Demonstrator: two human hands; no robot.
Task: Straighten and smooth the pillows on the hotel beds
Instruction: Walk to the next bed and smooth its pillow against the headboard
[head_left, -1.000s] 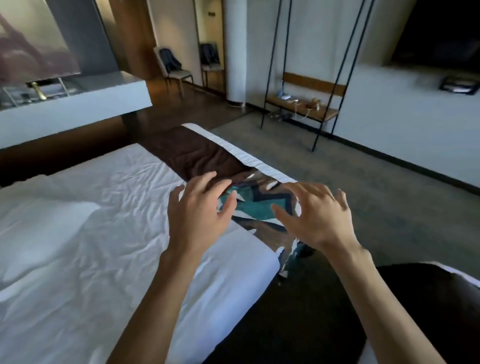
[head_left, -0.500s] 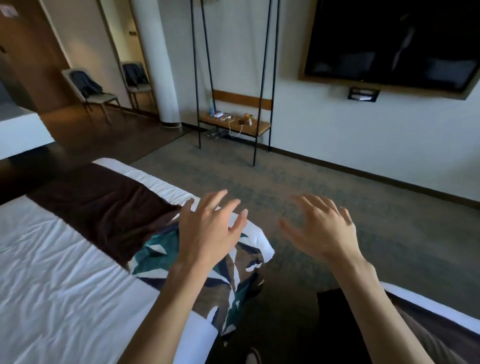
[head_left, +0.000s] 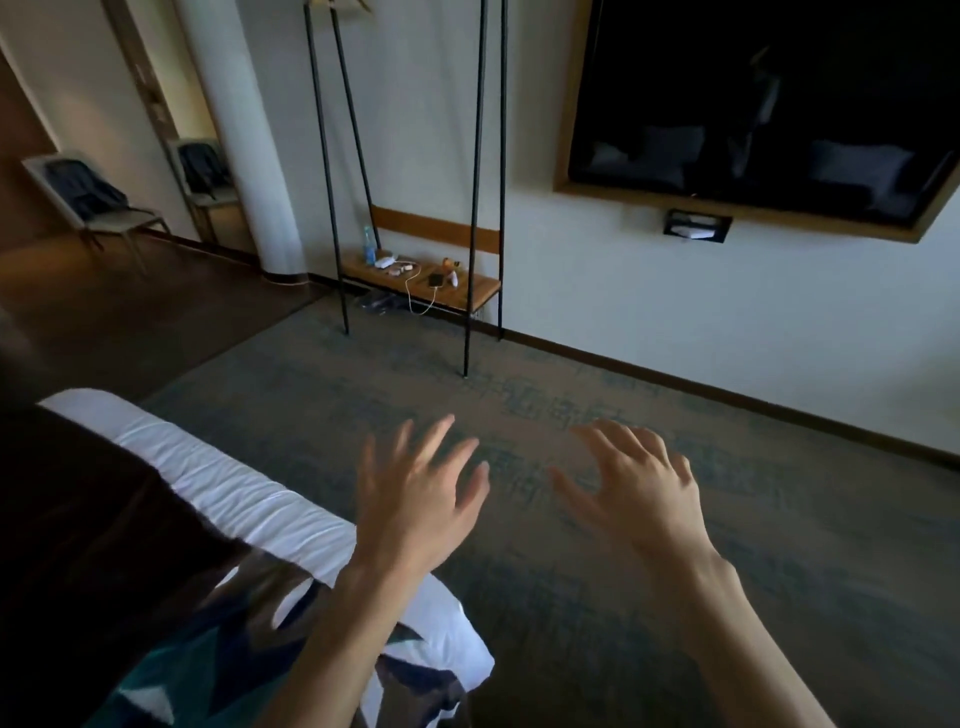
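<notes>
- Two bare hands are raised in front of the camera, both empty and touching nothing.
- The left hand (head_left: 415, 499) has its fingers (head_left: 441, 441) spread apart and extended; it hangs past the corner of the bed (head_left: 223, 483), with its forearm crossing over the patterned fabric (head_left: 197, 670). Its fingertips are motion-blurred.
- The right hand (head_left: 639, 493) has its fingers (head_left: 623, 441) splayed and slightly curled, palm down, over the grey carpet (head_left: 571, 597), well apart from the bed.
- No pillow is in view; only the foot corner of the bed shows, at lower left.
- The bed corner carries white sheeting, a dark brown runner (head_left: 78, 519) and the teal, brown and white patterned fabric, which hangs over the edge.
- Beyond the carpet, a low wooden shelf (head_left: 421, 280) on a black metal frame stands against the white wall, holding a bottle (head_left: 369, 249), a phone (head_left: 436, 280) on a white cable, and small items too small to identify.
- A dark television (head_left: 753, 104) is mounted on the wall at upper right.
- A chair (head_left: 93, 202) with a dark bag on it stands at far left on the wooden floor.
</notes>
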